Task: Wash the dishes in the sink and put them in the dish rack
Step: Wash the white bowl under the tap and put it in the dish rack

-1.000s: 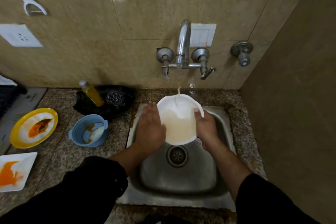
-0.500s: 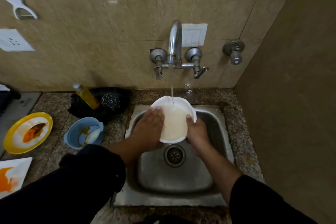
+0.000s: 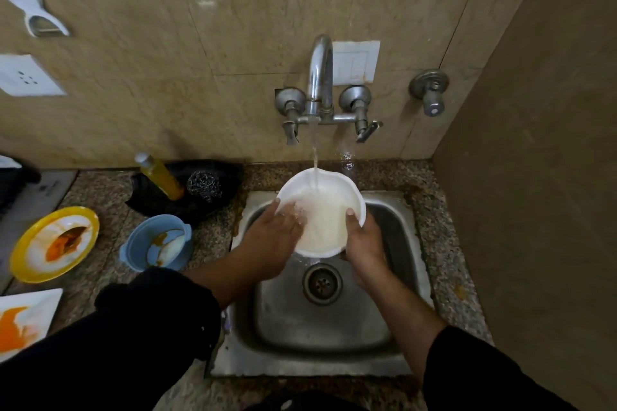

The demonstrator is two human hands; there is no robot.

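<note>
My left hand (image 3: 267,240) has slid flat into the white bowl (image 3: 329,227), rubbing it mid-rinse; my right hand (image 3: 362,243) grips its rim.

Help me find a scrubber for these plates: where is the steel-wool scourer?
In the head view, the round steel-wool scourer lies left of the steel sink, immediately right of the yellow plastic bottle and behind the blue bowl.
</note>
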